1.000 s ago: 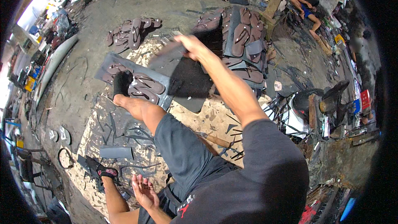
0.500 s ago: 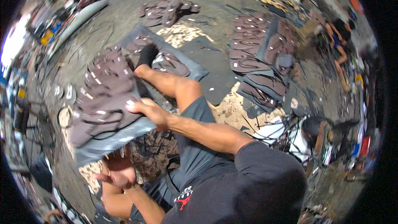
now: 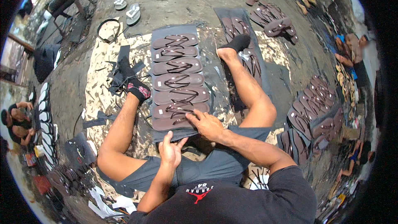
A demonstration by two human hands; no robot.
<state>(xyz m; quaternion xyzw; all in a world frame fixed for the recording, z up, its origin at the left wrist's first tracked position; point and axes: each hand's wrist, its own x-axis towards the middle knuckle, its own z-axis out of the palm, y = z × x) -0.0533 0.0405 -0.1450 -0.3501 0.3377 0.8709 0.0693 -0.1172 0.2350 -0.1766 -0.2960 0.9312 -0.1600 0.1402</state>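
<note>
Between my legs lies a grey sheet (image 3: 174, 30) bearing a column of brown flip-flops (image 3: 177, 67) with dark, glossy straps, placed crosswise. At the near right corner, my right hand (image 3: 210, 127) rests its outstretched fingertips on the end of the nearest flip-flop (image 3: 170, 124); its thumb is hidden. My left hand (image 3: 170, 151) is turned palm up just before the sheet's front edge, fingers apart and holding nothing. Beside my right foot, a second grey sheet (image 3: 224, 14) carries more brown flip-flops (image 3: 251, 68), partly covered by that foot.
Brown flip-flops lie in a pile (image 3: 275, 20) at the far right and in rows (image 3: 313, 103) at right. Black scraps (image 3: 124, 72) lie by my left foot. Grey-and-white slippers (image 3: 133, 13) and a round band (image 3: 108, 30) are at far left. Other people (image 3: 20, 122) sit at both sides.
The view has swung round. The sheet of flip-flops, tilted in my right hand's grip before, now lies flatter between my legs. My right hand has loosened; my left has come out before the edge.
</note>
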